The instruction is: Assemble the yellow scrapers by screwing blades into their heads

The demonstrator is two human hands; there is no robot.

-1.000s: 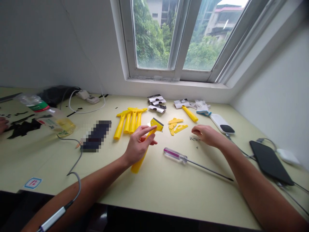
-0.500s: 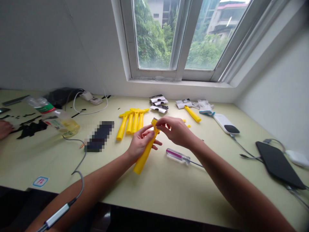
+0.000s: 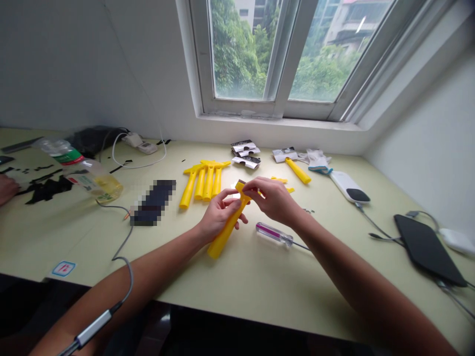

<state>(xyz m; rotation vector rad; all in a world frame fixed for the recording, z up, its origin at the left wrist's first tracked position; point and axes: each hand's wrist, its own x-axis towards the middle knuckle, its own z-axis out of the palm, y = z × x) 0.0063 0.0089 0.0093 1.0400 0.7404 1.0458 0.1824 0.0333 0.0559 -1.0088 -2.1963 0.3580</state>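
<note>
My left hand [image 3: 215,217] is closed around the handle of a yellow scraper [image 3: 222,241], which slants with its head up and away from me. A dark strip shows along the top of that head. At the head, my right hand [image 3: 272,198] pinches with thumb and forefinger; whatever is between those fingertips is hidden. Just below it on the table lies a screwdriver [image 3: 273,234] with a clear and purple handle, its shaft passing behind my right forearm. Several more yellow scrapers [image 3: 205,180] lie side by side beyond my left hand.
Black-and-white paper packets [image 3: 245,154] and another yellow handle [image 3: 298,171] lie near the window. At right are a white device [image 3: 349,187] and a black phone [image 3: 426,249] with cables. A bottle [image 3: 85,170] tilts at left, near another person's hand [image 3: 7,189].
The view has tilted slightly, so everything sits a little higher. Both hands keep their hold at the scraper, with only a slight shift of the right fingers at its head.
</note>
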